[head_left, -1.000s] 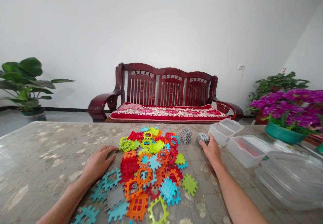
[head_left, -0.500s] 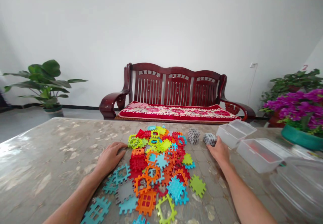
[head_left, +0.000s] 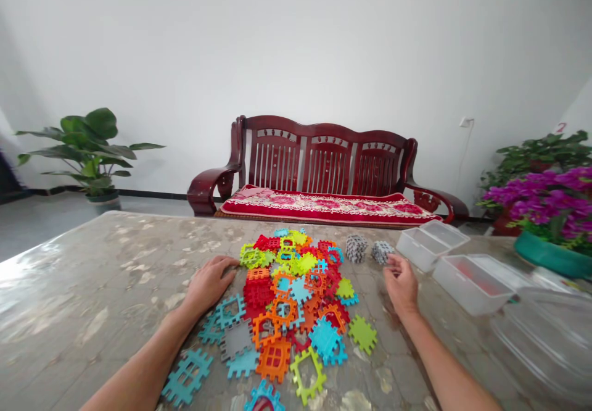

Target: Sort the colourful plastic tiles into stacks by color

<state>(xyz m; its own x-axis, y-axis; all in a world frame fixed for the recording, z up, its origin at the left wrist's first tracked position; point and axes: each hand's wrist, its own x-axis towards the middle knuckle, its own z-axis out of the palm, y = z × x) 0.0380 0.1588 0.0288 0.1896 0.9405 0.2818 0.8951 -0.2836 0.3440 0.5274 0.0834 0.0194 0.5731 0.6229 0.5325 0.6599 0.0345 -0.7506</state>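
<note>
Two bare hands are present in the head view, one on each side of a spread heap of toothed plastic building tiles (head_left: 300, 290) in red, orange, lime, blue and grey. The heap lies on a table (head_left: 115, 275) with a mottled, glossy covering.

Left hand (head_left: 211, 282): palm down on the table at the heap's left edge, fingers extended and lying together, nothing seen in the grasp. The fingertips point towards lime tiles (head_left: 252, 255); contact cannot be confirmed.

Right hand (head_left: 401, 282): fingers loosely bent at the right side of a small grey tile stack (head_left: 382, 252). Whether they grip it or merely rest beside it cannot be told. A second, taller grey tile stack (head_left: 356, 248) stands just to its left, beyond the heap's right edge.

Outlying pieces: a lime square tile (head_left: 362, 334) right of the heap, a blue window tile (head_left: 187, 376) at the near left, and a lime tile with a large opening (head_left: 296, 386) at the near edge.

Right of the right hand: two translucent plastic boxes, the farther box (head_left: 409, 249) and the nearer box (head_left: 456, 287), the latter with something red inside. Clear plastic ware (head_left: 550, 337), blurred, lies nearer. A teal planter (head_left: 552, 255) holds purple flowers (head_left: 548, 198).

Background: a dark red wooden bench (head_left: 326, 158) bearing a red floral seat cover (head_left: 333, 206); a potted leafy plant (head_left: 95, 149) stands left.
</note>
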